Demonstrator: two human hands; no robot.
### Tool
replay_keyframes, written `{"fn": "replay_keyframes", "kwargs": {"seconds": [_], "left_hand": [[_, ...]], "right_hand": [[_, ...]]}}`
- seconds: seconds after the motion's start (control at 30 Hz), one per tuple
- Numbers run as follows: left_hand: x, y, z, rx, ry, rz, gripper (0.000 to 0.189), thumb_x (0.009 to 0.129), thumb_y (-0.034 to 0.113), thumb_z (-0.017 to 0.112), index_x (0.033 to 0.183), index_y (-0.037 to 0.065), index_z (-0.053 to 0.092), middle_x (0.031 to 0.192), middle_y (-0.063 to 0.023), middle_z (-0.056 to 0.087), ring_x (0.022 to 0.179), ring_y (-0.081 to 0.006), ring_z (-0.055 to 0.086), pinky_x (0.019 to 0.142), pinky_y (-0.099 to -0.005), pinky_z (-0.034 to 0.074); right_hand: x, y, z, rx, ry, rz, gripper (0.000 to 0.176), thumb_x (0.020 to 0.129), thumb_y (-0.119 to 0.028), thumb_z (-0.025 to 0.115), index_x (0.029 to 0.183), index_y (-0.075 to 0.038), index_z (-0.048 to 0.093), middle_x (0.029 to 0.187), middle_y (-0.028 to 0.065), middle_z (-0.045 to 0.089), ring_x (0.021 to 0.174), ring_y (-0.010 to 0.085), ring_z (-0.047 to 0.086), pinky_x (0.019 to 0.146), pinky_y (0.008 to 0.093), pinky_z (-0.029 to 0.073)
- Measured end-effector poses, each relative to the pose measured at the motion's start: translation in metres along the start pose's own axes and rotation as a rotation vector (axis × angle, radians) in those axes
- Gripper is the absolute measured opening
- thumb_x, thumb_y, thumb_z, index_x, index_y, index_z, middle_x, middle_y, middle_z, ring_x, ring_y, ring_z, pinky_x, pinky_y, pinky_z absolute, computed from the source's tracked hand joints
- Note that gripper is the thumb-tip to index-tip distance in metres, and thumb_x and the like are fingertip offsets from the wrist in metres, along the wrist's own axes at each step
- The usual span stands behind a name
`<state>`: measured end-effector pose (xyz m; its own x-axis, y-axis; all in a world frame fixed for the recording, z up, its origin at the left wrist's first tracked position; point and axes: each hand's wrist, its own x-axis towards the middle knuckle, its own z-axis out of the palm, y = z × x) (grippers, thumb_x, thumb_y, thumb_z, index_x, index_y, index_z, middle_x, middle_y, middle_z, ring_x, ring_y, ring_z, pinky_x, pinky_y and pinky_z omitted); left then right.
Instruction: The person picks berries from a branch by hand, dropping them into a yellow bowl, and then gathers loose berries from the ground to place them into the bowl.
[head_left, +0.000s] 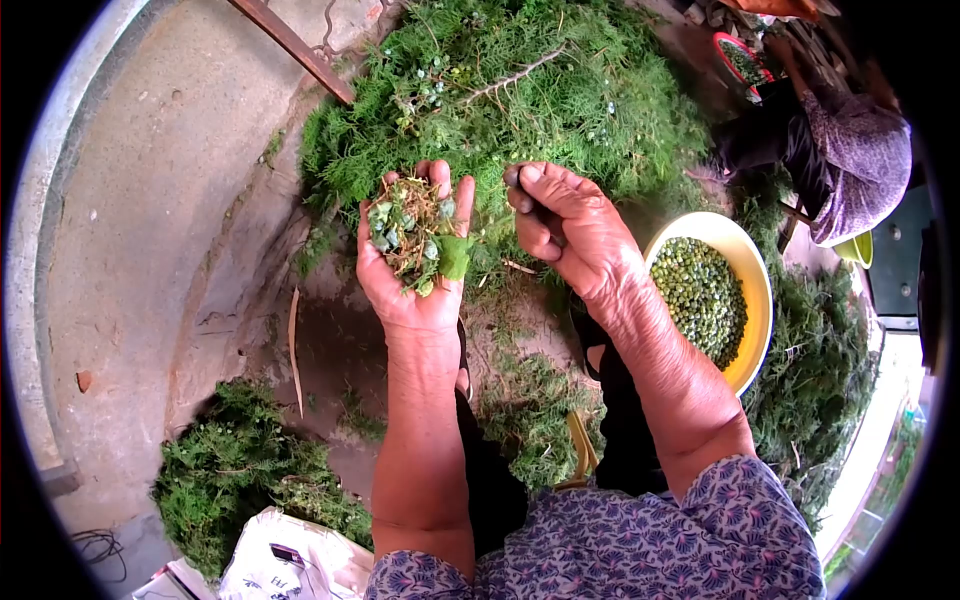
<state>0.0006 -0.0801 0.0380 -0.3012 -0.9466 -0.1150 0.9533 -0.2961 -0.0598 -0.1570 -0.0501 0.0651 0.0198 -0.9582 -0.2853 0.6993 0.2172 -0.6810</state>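
My left hand [418, 305] is palm up with its fingers curled, cupping a clump of blue-green seed cones and dry brown plant bits [408, 225]. A bright green leaf [455, 257] lies at the clump's edge, against the palm. Just to the right, apart from it, my right hand [575, 220] is closed with thumb and index finger pinched together; whatever may be between the fingertips is too small to make out. Beside my right forearm stands a yellow bowl [757, 290] holding many small green cones [700, 300].
A large heap of green conifer branches [520, 90] lies ahead. Smaller piles of sprigs [240, 450] sit at lower left and right [815, 350]. Another person [850, 150] sits at upper right near a red-rimmed basin [742, 62]. A white sack [290, 565] lies at lower left.
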Motion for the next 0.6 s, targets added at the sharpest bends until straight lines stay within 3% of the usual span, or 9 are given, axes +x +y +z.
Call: {"fn": "replay_keyframes", "kwargs": {"seconds": [0.17, 0.3, 0.37, 0.43, 0.5, 0.57, 0.6], "left_hand": [[0.0009, 0.0007, -0.0015, 0.010, -0.014, -0.009, 0.036, 0.094, 0.032, 0.040, 0.100, 0.003, 0.061, 0.110, -0.0207, 0.059, 0.110, -0.0368, 0.052, 0.106, -0.0541, 0.027], [0.0007, 0.0004, -0.0020, 0.016, -0.035, -0.011, 0.037, 0.094, 0.032, 0.040, 0.101, 0.003, 0.061, 0.110, -0.0207, 0.059, 0.111, -0.0368, 0.052, 0.107, -0.0540, 0.027], [0.0008, -0.0006, -0.0014, 0.013, -0.041, -0.015, 0.037, 0.094, 0.032, 0.040, 0.102, 0.003, 0.061, 0.111, -0.0207, 0.059, 0.112, -0.0369, 0.051, 0.107, -0.0540, 0.027], [0.0000, -0.0022, 0.0005, -0.026, -0.016, -0.019, 0.037, 0.094, 0.033, 0.040, 0.102, 0.003, 0.061, 0.111, -0.0207, 0.059, 0.113, -0.0369, 0.050, 0.107, -0.0541, 0.026], [0.0008, -0.0028, -0.0029, -0.008, -0.037, -0.012, 0.037, 0.094, 0.033, 0.039, 0.102, 0.003, 0.060, 0.112, -0.0207, 0.058, 0.113, -0.0368, 0.050, 0.107, -0.0543, 0.026], [0.0009, -0.0033, -0.0033, 0.001, -0.078, -0.043, 0.037, 0.094, 0.033, 0.039, 0.102, 0.003, 0.060, 0.113, -0.0207, 0.058, 0.113, -0.0368, 0.050, 0.107, -0.0544, 0.026], [0.0004, -0.0047, -0.0028, 0.001, -0.084, -0.043, 0.038, 0.094, 0.033, 0.038, 0.103, 0.003, 0.059, 0.114, -0.0206, 0.057, 0.113, -0.0367, 0.050, 0.105, -0.0546, 0.028]], "right_hand": [[-0.0023, 0.0001, 0.0005, -0.068, 0.003, 0.054, 0.026, 0.090, -0.029, 0.056, 0.087, -0.003, 0.058, 0.059, -0.0019, 0.043, 0.042, 0.0066, 0.030, 0.039, 0.0201, 0.021], [-0.0047, -0.0013, 0.0046, -0.030, 0.083, 0.137, 0.031, 0.090, -0.033, 0.055, 0.086, -0.003, 0.058, 0.057, -0.0013, 0.044, 0.041, 0.0073, 0.030, 0.039, 0.0212, 0.022], [-0.0029, -0.0004, 0.0020, -0.145, 0.086, 0.046, 0.031, 0.091, -0.034, 0.054, 0.087, -0.003, 0.058, 0.060, 0.0010, 0.048, 0.041, 0.0084, 0.034, 0.039, 0.0220, 0.023], [-0.0003, -0.0001, 0.0011, -0.105, 0.112, 0.028, 0.025, 0.091, -0.028, 0.055, 0.090, -0.003, 0.058, 0.063, 0.0030, 0.052, 0.042, 0.0090, 0.038, 0.039, 0.0216, 0.025], [-0.0004, -0.0022, 0.0044, -0.032, 0.173, -0.059, 0.023, 0.089, -0.024, 0.059, 0.082, -0.002, 0.061, 0.075, 0.0049, 0.061, 0.048, 0.0077, 0.044, 0.039, 0.0200, 0.031], [-0.0013, -0.0012, -0.0016, -0.058, 0.093, -0.102, 0.015, 0.087, -0.018, 0.061, 0.085, -0.004, 0.063, 0.078, 0.0042, 0.062, 0.052, 0.0062, 0.046, 0.041, 0.0186, 0.032], [-0.0064, -0.0057, 0.0052, -0.278, 0.098, -0.123, 0.010, 0.086, -0.015, 0.062, 0.086, -0.005, 0.065, 0.079, 0.0034, 0.062, 0.055, 0.0060, 0.048, 0.044, 0.0188, 0.035]]}}
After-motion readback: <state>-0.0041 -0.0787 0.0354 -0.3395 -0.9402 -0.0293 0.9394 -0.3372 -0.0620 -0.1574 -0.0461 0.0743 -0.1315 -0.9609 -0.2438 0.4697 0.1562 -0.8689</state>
